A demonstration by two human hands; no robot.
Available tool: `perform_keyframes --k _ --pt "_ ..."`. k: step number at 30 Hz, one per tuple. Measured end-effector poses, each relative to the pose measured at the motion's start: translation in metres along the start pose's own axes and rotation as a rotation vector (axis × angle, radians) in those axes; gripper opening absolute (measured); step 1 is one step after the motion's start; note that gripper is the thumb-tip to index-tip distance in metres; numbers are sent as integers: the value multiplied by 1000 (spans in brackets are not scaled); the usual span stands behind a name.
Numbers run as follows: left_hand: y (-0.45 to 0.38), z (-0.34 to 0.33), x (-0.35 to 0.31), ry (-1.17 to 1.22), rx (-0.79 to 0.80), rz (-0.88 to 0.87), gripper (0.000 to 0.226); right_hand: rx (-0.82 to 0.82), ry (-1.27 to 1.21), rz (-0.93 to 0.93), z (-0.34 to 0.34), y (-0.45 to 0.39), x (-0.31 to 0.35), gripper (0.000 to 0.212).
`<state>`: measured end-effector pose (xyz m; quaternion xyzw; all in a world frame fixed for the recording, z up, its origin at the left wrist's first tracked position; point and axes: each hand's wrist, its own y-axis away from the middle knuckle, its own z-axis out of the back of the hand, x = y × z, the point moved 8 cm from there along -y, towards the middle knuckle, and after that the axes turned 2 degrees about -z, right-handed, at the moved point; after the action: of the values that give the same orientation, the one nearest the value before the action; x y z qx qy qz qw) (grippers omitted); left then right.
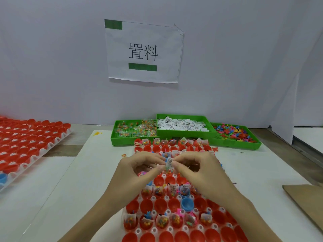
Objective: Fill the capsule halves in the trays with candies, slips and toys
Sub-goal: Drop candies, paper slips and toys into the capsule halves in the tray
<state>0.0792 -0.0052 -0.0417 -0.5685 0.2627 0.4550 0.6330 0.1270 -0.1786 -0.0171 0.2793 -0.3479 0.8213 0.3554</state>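
A white tray (138,230) of red capsule halves lies in front of me; one half is blue (187,204). Several halves hold candy packets, slips and small toys, others hold nothing. My left hand (138,167) and my right hand (195,165) meet above the tray's middle. Between them they pinch a small clear candy packet with a white slip (169,164). Three green bins stand behind the tray: candy packets (134,131), paper slips (183,125) and coloured plastic toys (235,133).
A second tray of red capsule halves (26,142) lies at the left, with a blue half (3,178) at its near edge. A brown cardboard sheet (304,198) sits at the right. A paper sign (143,51) hangs on the white wall behind.
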Motion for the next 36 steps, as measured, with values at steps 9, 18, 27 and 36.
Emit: perform_keyframes --k 9,18,27,36 --pt "3 -9 -4 -3 27 -43 20 24 97 43 -5 9 -3 10" --pt "6 -12 -4 -93 18 -64 29 85 152 73 -11 11 -3 15" --pt "3 -6 -1 -177 -8 -46 12 -101 79 -79 56 -24 -33 16" --pt "1 4 -6 -159 -64 -74 9 -247 541 -516 146 -101 -207 24"
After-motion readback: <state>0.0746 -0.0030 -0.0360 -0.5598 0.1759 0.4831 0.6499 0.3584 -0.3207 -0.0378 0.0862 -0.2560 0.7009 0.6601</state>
